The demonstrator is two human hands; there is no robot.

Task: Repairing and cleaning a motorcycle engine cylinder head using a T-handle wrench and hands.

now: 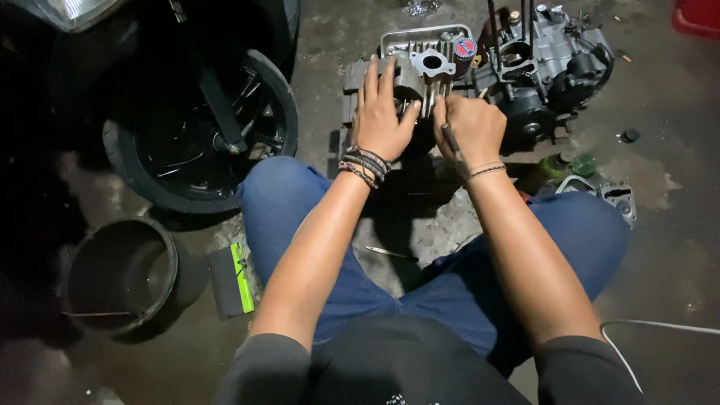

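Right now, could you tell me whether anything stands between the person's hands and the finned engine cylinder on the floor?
Nothing visible does. The left hand already lies flat on the finned engine cylinder, and the right hand rests against its near side, gripping a thin dark tool. The engine block sits beyond, to the right.

I wear blue jeans and a dark grey top with sleeves pushed up past my elbows. Several braided and beaded bracelets [365,165] stack on the wrist of my left hand [380,120]; a thin cord band [484,172] circles the wrist of my right hand [472,127].
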